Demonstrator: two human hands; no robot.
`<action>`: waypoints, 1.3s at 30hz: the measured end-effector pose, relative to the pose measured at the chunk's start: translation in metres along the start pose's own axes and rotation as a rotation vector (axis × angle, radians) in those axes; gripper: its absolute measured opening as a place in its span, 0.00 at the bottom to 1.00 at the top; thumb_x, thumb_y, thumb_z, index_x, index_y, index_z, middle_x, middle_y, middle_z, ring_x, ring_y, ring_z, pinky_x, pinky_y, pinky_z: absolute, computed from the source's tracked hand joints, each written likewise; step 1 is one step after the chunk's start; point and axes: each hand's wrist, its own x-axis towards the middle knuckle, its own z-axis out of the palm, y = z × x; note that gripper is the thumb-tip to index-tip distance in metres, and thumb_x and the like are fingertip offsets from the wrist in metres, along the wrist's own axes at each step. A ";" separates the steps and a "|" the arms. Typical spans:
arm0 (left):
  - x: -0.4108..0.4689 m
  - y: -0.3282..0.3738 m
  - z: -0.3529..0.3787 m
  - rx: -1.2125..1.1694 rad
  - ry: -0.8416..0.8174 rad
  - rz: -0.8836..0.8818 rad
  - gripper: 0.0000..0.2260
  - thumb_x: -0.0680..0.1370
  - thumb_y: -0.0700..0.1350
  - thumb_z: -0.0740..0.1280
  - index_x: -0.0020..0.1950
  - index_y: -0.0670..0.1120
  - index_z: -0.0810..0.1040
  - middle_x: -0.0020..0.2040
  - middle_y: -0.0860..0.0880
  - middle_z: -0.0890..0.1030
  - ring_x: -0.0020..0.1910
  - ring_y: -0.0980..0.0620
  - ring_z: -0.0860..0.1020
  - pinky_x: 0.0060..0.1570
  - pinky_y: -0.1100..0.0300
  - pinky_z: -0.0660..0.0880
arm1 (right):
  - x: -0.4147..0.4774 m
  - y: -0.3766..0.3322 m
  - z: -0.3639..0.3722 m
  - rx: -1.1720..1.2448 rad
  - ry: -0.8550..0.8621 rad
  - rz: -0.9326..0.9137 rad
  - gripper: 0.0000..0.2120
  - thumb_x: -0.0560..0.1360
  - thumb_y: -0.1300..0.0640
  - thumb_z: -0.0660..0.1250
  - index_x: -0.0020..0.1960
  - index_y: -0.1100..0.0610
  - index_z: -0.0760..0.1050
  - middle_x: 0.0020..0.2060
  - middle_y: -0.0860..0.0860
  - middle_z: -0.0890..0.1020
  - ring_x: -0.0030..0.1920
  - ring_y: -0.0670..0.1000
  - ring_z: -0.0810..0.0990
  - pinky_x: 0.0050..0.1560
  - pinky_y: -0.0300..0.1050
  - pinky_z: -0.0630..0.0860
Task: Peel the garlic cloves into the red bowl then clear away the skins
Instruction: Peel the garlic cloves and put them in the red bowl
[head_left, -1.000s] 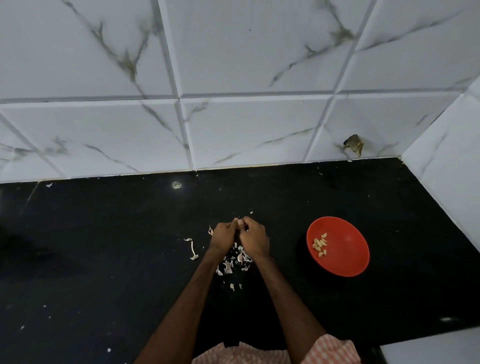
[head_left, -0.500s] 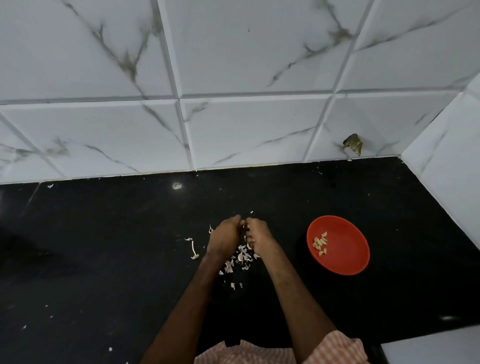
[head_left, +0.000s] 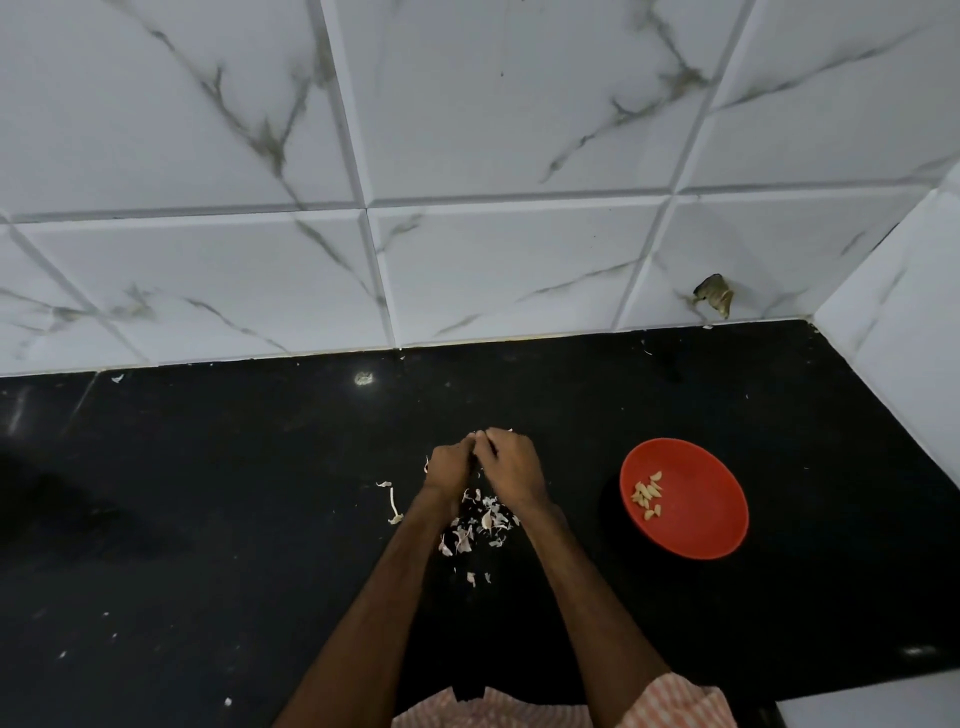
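Head: right hand (head_left: 513, 464) nearer left hand (head_left: 450, 467)

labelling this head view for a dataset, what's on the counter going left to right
stray skin strip → left hand → right hand → red bowl; the skin pile lies under the hands, so it is left out.

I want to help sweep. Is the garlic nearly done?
Partway. Done: several peeled cloves lie in the bowl. In hand: left hand and right hand pinch what looks like another clove. Left: skins litter the counter, not yet cleared.
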 end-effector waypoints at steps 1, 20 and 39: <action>0.002 -0.001 -0.001 0.013 -0.009 -0.017 0.18 0.82 0.49 0.63 0.37 0.42 0.81 0.31 0.47 0.77 0.35 0.49 0.73 0.41 0.53 0.69 | -0.002 -0.001 -0.003 -0.076 -0.028 -0.038 0.16 0.84 0.54 0.60 0.37 0.54 0.71 0.28 0.46 0.72 0.27 0.43 0.69 0.29 0.35 0.62; -0.009 0.008 -0.007 0.669 0.029 0.423 0.05 0.75 0.48 0.74 0.42 0.50 0.79 0.41 0.54 0.82 0.41 0.57 0.80 0.45 0.56 0.79 | 0.009 0.026 -0.011 0.249 -0.019 0.284 0.12 0.80 0.47 0.67 0.45 0.56 0.79 0.38 0.51 0.83 0.40 0.49 0.82 0.42 0.46 0.79; -0.013 0.007 -0.005 0.790 -0.095 0.469 0.11 0.83 0.49 0.60 0.46 0.46 0.77 0.36 0.52 0.77 0.31 0.55 0.74 0.33 0.58 0.71 | 0.008 0.029 -0.019 0.329 -0.074 0.163 0.05 0.80 0.56 0.68 0.50 0.56 0.81 0.43 0.48 0.84 0.46 0.45 0.83 0.50 0.41 0.80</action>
